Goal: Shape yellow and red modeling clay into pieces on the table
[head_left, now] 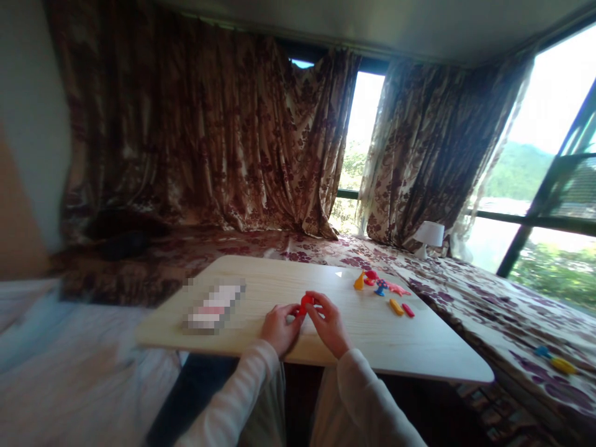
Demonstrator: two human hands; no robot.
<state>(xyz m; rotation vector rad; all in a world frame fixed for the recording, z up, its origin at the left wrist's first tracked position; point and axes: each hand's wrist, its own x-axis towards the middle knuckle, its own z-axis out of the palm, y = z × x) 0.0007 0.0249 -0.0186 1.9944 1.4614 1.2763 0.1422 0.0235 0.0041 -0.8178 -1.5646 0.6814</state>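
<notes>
Above the near part of the table, my left hand (282,328) and my right hand (329,320) meet around a small red lump (306,303) that looks like modelling clay. Both hands are closed, pinching it between thumbs and fingers. Fingers cover part of the lump, so its full shape is hidden. Off to the right lie a yellow stick (396,307) and a pink stick (408,310), which look like the same material. Behind them are a yellow-orange cone (359,281), a red rounded piece (370,276), a blue mushroom-like piece (380,287) with spots and a flat pinkish-red piece (398,289).
The pale wooden table (261,279) has rounded corners. A blurred-out white and pink item (214,307) lies on its left side. Beyond, a floral-covered ledge (465,304) carries a white lamp (429,234) and a blue and yellow object (561,363). Patterned curtains (233,136) hang behind.
</notes>
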